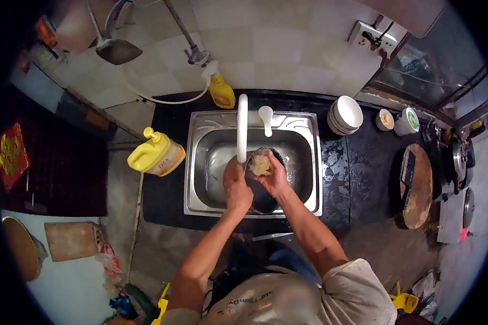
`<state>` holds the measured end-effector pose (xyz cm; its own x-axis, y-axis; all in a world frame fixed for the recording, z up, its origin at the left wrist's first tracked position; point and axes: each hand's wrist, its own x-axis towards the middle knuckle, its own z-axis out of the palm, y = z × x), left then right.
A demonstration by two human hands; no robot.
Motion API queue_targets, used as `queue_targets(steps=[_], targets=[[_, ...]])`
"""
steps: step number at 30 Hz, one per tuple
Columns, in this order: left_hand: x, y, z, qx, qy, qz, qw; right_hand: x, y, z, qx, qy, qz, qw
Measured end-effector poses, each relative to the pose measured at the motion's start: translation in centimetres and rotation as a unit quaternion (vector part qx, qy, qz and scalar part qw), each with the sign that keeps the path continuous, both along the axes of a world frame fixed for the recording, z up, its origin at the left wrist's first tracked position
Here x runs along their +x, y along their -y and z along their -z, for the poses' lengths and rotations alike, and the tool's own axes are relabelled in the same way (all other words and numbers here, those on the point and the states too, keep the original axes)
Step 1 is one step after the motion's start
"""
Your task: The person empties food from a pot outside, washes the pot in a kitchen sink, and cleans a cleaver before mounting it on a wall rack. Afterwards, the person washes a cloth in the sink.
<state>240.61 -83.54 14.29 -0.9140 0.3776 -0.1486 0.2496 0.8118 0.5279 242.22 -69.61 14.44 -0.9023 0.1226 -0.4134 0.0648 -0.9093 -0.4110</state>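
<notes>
While the dark vessel (264, 199) is gripped by the left hand (237, 185) and the tan scrubber (261, 164) by the right hand (277, 177), the sink's front edge (214, 212) could be struck through slipping.

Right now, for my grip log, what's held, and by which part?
Right hand: a tan scrubber, along its right side. Left hand: what it holds, can't tell.

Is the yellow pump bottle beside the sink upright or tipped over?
Upright: the yellow pump bottle stands on the black counter, its pump uppermost.
</notes>
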Motion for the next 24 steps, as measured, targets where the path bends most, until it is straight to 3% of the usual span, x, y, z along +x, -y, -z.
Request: queue_targets(steps=[3, 4, 6, 7, 10, 15, 18, 19, 20, 21, 24], targets=[[0.5, -1.5, -4.1, -0.046, 0.043, -0.005, 0.998, -1.9, -0.9, 0.4, 0.032, 0.039, -0.046, 0.998], [0.4, -1.5, -4.0, -0.049, -0.009, 0.019, 0.999, -2.6, -1.2, 0.3, 0.034, 0.037, -0.056, 0.997], [0.6, -1.2, -3.5, -0.059, -0.108, 0.066, 0.990, -3.3, -1.8, 0.3, 0.028, 0.068, -0.016, 0.997], [0.7, -1.3, -5.5, -0.063, -0.022, 0.075, 0.995, -3.4, -2.2, 0.6, 0.037, 0.079, -0.002, 0.996], [0.9, -0.9, -6.6, -0.101, -0.065, 0.134, 0.984, -1.8, -2.6, 0.1, 0.010, 0.096, 0.048, 0.994], [1.5, 2.4, -6.7, -0.019, -0.056, 0.176, 0.983, 1.7, -2.0, 0.5, -0.068, 0.110, 0.104, 0.986], [-0.3, 5.3, 2.9, 0.188, -0.203, 0.011, 0.961, 3.0, -1.5, 1.1, -0.073, 0.119, 0.141, 0.980], [-0.7, 5.7, 2.8, 0.240, -0.021, -0.122, 0.963, 3.3, -1.5, 2.7, -0.078, 0.085, 0.149, 0.982], [-1.3, 5.9, 2.5, 0.279, 0.164, -0.249, 0.913, 3.8, -1.8, 4.2, -0.099, 0.074, 0.151, 0.981], [-1.6, 6.0, 2.4, 0.303, 0.340, -0.363, 0.813, 4.3, -2.2, 5.6, -0.120, 0.064, 0.151, 0.979], [-2.3, 6.1, 5.0, 0.462, 0.536, -0.446, 0.547, 5.7, -2.3, 6.0, -0.154, 0.079, 0.139, 0.975]])
